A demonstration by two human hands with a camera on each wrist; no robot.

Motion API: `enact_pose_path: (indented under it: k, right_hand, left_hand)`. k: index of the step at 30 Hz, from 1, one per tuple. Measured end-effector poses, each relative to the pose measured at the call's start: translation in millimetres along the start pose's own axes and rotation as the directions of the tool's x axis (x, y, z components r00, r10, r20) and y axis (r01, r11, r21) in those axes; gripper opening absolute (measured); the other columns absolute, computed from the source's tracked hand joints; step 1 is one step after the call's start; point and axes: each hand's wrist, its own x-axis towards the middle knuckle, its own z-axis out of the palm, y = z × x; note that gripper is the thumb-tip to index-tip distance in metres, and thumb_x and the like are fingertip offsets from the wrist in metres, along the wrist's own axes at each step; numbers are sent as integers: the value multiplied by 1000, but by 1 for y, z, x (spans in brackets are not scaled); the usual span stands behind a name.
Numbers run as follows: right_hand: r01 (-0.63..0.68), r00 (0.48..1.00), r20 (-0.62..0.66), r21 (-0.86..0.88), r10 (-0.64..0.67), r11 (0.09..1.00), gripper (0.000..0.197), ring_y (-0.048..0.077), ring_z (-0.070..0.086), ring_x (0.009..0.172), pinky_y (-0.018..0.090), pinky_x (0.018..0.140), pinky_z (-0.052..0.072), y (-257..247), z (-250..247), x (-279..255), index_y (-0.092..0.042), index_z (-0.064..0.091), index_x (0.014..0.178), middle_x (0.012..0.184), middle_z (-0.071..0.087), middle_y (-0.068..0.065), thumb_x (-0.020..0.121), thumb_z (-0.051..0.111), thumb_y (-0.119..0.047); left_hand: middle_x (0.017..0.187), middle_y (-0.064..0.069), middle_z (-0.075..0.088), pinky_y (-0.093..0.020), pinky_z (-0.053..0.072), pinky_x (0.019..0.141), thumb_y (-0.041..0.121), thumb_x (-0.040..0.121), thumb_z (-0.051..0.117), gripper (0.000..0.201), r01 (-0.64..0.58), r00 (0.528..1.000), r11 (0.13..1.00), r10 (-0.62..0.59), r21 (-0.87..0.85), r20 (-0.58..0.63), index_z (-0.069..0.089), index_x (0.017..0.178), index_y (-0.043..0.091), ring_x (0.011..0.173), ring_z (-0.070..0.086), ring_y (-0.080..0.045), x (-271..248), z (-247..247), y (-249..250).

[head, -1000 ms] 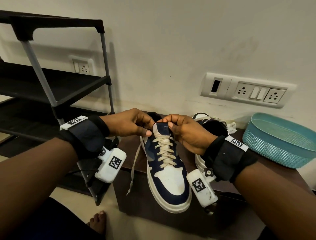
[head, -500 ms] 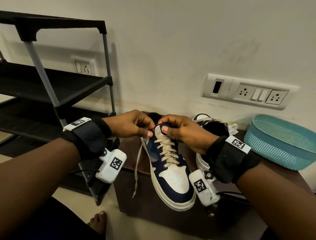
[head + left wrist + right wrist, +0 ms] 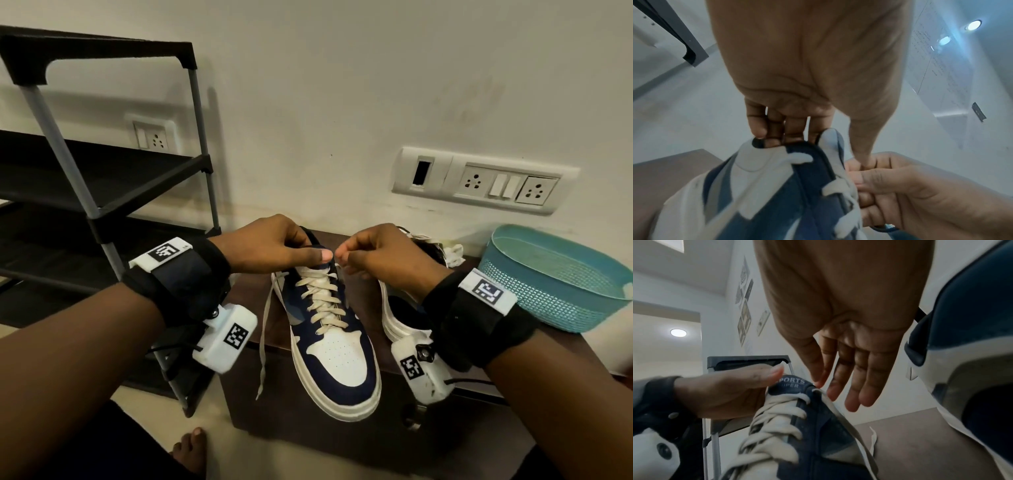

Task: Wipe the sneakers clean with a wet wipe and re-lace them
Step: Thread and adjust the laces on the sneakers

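A navy and white sneaker (image 3: 337, 346) with cream laces stands toe toward me on the brown table (image 3: 342, 435). My left hand (image 3: 274, 246) grips its top, fingers inside the collar and thumb on the tongue (image 3: 791, 383). My right hand (image 3: 373, 255) pinches the cream lace (image 3: 846, 417) between thumb and forefinger at the top right eyelet. In the left wrist view my left hand (image 3: 795, 128) hooks into the sneaker (image 3: 760, 186), and my right hand (image 3: 910, 194) is curled beside it. The other lace end (image 3: 263, 342) hangs loose on the left. The second sneaker (image 3: 400, 318) lies behind my right wrist.
A teal plastic basket (image 3: 555, 277) stands at the table's right end. A crumpled white wipe (image 3: 452, 255) lies by the second sneaker. A black shoe rack (image 3: 102, 192) stands to the left. The wall with a socket panel (image 3: 486, 181) is close behind. My bare foot (image 3: 191, 452) is on the floor below.
My right hand has left the tongue and shifted slightly right, now pinching the lace. My left hand keeps its hold on the sneaker's top.
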Motion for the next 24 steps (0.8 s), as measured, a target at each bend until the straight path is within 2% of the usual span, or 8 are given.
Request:
enact_pose_path:
  k: [3,7,9,11,15,18,21,24]
  right_hand:
    - [1,1000,14,-10,-1,1000,9,20,73,79,37,79,61,0,7,-1,-6,73,101,91,77,15,93,69,-10]
    - [-13,1000,14,35,13,999,19,27,75,83,43,79,62,1,9,-2,-7,71,101,91,77,15,87,79,-18]
    - [-11,1000,0,42,11,999,22,28,76,86,46,80,62,3,11,-3,-7,70,99,90,77,15,86,81,-21]
    - [-12,1000,-28,39,13,999,18,29,75,87,48,80,62,4,14,-1,-9,70,96,89,77,15,86,80,-20]
    - [21,998,-65,-7,-21,1000,10,26,74,90,43,81,63,9,17,3,-17,71,96,90,76,9,89,76,-22]
    - [43,997,-63,-43,-46,998,14,17,72,90,30,80,60,10,18,4,-19,72,103,94,75,1,93,73,-29]
    - [72,992,-93,-113,-83,991,26,4,66,93,12,70,49,1,11,-1,-22,69,115,103,72,-8,95,68,-39]
    - [168,948,-236,-193,-212,967,23,-1,63,91,14,73,46,-13,-7,-13,-26,70,114,102,70,-13,96,65,-41]
  left_hand:
    - [53,16,59,-13,37,49,56,90,64,37,19,999,998,-20,64,27,67,70,26,49,50,0,9,6,5]
    - [60,7,64,-22,42,55,35,99,62,29,51,996,999,-52,15,66,72,81,14,53,53,-3,13,6,6]
    - [79,-5,74,-34,53,70,27,100,61,24,79,993,994,-72,-71,95,74,90,9,70,66,-17,12,5,7]
    - [95,-13,76,-45,56,85,23,100,60,21,82,992,987,-68,-137,103,73,100,6,90,71,-32,10,4,5]
    - [95,-14,76,-52,57,92,19,100,60,18,83,995,978,-72,-190,64,72,101,5,93,73,-36,5,1,8]
    - [93,-17,76,-53,57,90,18,100,60,18,94,995,978,-95,-185,4,72,95,6,91,72,-36,1,1,14]
    - [89,-16,76,-49,58,82,18,99,60,20,154,982,958,-176,-241,-70,73,94,4,86,73,-37,-5,-5,15]
    - [75,-12,73,-33,52,60,17,98,61,21,221,944,909,-291,-353,-158,72,85,5,64,67,-25,-14,-17,12]
